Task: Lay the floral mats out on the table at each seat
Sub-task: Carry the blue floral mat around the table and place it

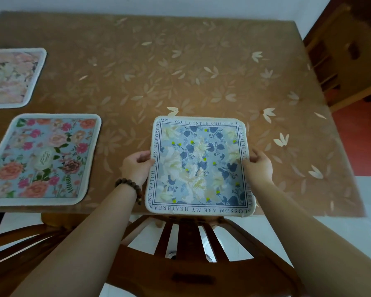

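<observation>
I hold the blue floral mat point(200, 166) by its two side edges, one hand on each. My left hand point(136, 168) grips the left edge, fingers point(142, 156) curled round the border, thumb side toward me. My right hand point(258, 166) grips the right edge the same way, fingers point(254, 156) pinching the border. The mat sits at the near edge of the counter point(180, 71), its near border overhanging slightly above the back of a wooden chair point(193, 243). I cannot tell whether it lies fully flat or is lifted a little. Printed text runs round its border.

A beaded bracelet point(130, 186) is on my left wrist.

To the left, a pink-rose floral mat point(43, 159) lies flat on the counter near the same edge, well apart from the one I hold. Farther back on the left, a pale pink floral mat point(11, 77) lies flat, partly cut off by the frame. The counter carries a brown cloth with a leaf pattern. A second wooden chair point(341, 56) stands at the far right side.
</observation>
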